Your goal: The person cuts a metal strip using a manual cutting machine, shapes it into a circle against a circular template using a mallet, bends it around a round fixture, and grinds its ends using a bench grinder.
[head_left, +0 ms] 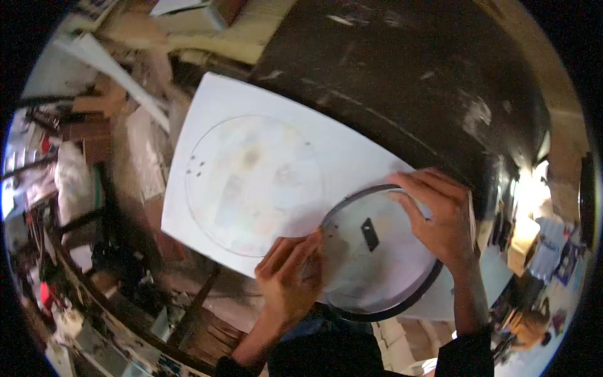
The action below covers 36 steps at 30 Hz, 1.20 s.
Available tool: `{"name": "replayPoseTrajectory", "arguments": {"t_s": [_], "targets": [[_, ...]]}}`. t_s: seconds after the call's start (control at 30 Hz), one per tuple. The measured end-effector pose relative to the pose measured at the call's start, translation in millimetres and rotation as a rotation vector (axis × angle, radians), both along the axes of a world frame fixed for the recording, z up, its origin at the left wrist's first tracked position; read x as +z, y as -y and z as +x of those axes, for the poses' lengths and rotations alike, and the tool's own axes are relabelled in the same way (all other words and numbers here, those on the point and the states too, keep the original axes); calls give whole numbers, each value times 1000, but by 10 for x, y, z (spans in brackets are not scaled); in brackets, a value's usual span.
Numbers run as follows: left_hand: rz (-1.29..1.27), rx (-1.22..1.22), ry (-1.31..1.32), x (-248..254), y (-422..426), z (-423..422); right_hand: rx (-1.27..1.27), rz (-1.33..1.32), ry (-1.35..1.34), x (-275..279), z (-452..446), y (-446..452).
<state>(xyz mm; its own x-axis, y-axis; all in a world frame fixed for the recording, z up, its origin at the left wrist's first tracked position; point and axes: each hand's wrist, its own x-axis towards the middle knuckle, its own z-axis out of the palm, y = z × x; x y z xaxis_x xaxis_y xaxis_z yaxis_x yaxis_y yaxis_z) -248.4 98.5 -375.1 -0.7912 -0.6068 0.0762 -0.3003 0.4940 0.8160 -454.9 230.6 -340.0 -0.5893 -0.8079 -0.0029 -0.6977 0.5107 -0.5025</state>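
Observation:
A round, pale panel with a black rim (411, 300) lies tilted over the near right part of a white board (352, 144). A small black rectangular piece (370, 234) shows on the panel's face. My left hand (292, 273) has its fingers curled at the panel's left edge, closed on it. At the upper right, my right hand (440, 217) pinches the black rim between thumb and fingers. Left of the panel, the board bears a thin drawn circle (188, 188) with faint stains and several small dark marks. My fingertips are partly blurred.
A dark, scuffed tabletop (402, 69) stretches behind the board. Cardboard and plastic-wrapped items (144, 151) crowd the left side. A person in an orange top (529, 328) is low at the far right, near stacked boxes (524, 245). Bright light comes from the right.

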Motion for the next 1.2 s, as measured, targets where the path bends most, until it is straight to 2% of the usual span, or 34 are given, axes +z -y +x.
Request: {"name": "replayPoseTrajectory", "arguments": {"t_s": [0.07, 0.17, 0.23, 0.3, 0.37, 0.4, 0.47, 0.5, 0.57, 0.6, 0.67, 0.73, 0.77, 0.8, 0.87, 0.9, 0.97, 1.0, 1.03, 1.07, 1.13, 1.2], "targets": [[1, 0, 17, 27, -1, 64, -71, -148, -81, 183, -10, -138], [114, 64, 93, -11, -94, 82, -309, -38, -245, 485, -112, -976], [33, 40, 143, 75, -108, -14, -640, 17, -265, 646, -123, -1648], [-24, 59, 196, 26, -87, 57, -763, 190, -335, 769, -32, -2336], [-66, 19, 193, 55, -60, 41, -859, 389, -121, 719, 241, -2975], [-80, 6, 242, 86, -56, 25, -879, 388, -125, 662, 411, -3158], [-151, -15, 285, 195, -14, -65, -985, 437, 106, 480, 669, -3351], [-170, 32, 305, 223, -22, -105, -999, 413, 94, 338, 654, -3453], [-129, 3, 278, 207, 96, -106, -837, 337, -252, 132, 535, -3603], [-148, 2, 263, 185, 174, -120, -814, 283, -267, 122, 333, -3485], [-145, -15, 244, 130, 247, -152, -744, 355, -382, -17, -98, -3374], [-113, -56, 276, 191, 268, -261, -728, 400, -221, -120, -533, -3242], [-66, -85, 328, 253, 297, -280, -443, 392, -582, -454, -675, -3415], [-75, -98, 209, 220, 237, -351, 39, 518, -898, -416, -839, -3556], [25, -127, 189, 344, 111, -425, -347, 648, -204, -500, -891, -3588], [5, -156, 134, 334, 71, -456, -486, 648, -102, -514, -775, -3591], [43, -224, 174, 446, -52, -510, -792, 423, -10, -427, -271, -3633], [105, -274, 111, 452, -122, -522, -892, 283, 111, -376, 20, -3678], [143, -300, 75, 486, -206, -554, -1081, -97, 543, 104, 325, -3289], [197, -330, 69, 490, -294, -568, -975, 95, 675, 83, 623, -3567], [273, -359, 60, 518, -433, -584, -1021, -455, 963, -198, 1414, -3791], [383, -413, 78, 564, -562, -612, -1065, -502, 1266, 150, 1601, -3483]]}}
